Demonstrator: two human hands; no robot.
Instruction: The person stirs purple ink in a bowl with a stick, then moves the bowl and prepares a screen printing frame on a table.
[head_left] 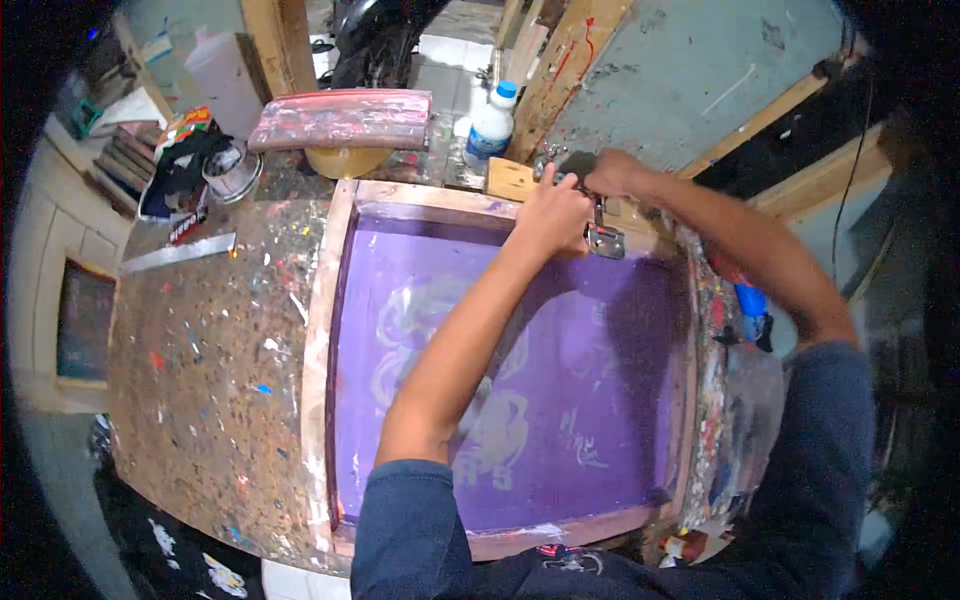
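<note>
A wooden-framed printing screen (620, 360) lies flat in front of me, its mesh purple with a pale design. At its far edge sits a metal hinge clamp (605, 240). My left hand (555, 212) reaches across the screen, fingers curled round the clamp's upper part. Just right of it, my right hand (615, 175) is closed at the clamp's far side. Whatever its fingers grip is hidden. Beside the left hand, a wooden block (510, 180) lies against the far side of the frame.
The screen rests on a paint-spattered table (220, 400). Behind it stand a blue-capped bottle (490, 125) and a paint-smeared squeegee (340, 120) on a yellowish container (347, 162). At left are a white tub (233, 172) and a metal ruler (180, 253).
</note>
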